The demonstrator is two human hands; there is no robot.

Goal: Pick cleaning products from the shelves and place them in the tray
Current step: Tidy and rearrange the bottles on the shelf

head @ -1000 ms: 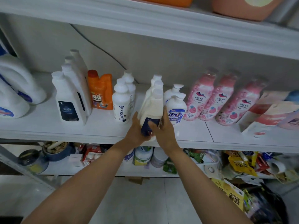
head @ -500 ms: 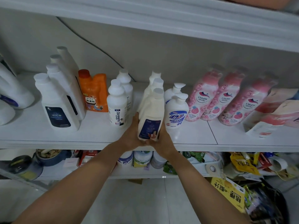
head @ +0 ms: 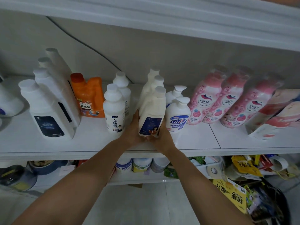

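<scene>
- Gripping the lower part of a cream plastic bottle (head: 152,111) with a flat cap and a dark blue label, the left hand (head: 132,129) lay against the bottle's left side, thumb pointing up along the wall.
- The right hand (head: 164,135) clasped the cream plastic bottle from the lower right, its fingers curled round the base, so both hands were closed on it.
- The cream plastic bottle was near the front edge of the white shelf board (head: 194,140), leaning slightly. The hands hid its base, so I could not tell whether it touched the board.
- Two more cream bottles (head: 156,82) stood in a row right behind it.
- A white round bottle marked "Oil enemy" (head: 113,109) stood just beside the left hand, with a second white bottle (head: 123,85) behind that.
- On the other side, a white pump bottle with a blue label (head: 177,114) stood just beside the right hand, with another pump bottle (head: 175,93) behind it.
- Further left were an orange plastic jug with a red cap (head: 89,96) and a row of tall white jugs with dark labels (head: 48,114).
- Further right leaned three pink film-wrapped bottles marked UYAJOY (head: 206,98), with pink and white packs (head: 276,114) lying beyond them.
- On the lower shelf sat round tubs (head: 141,164), and a yellow printed packet (head: 230,194) lay low on the right.
</scene>
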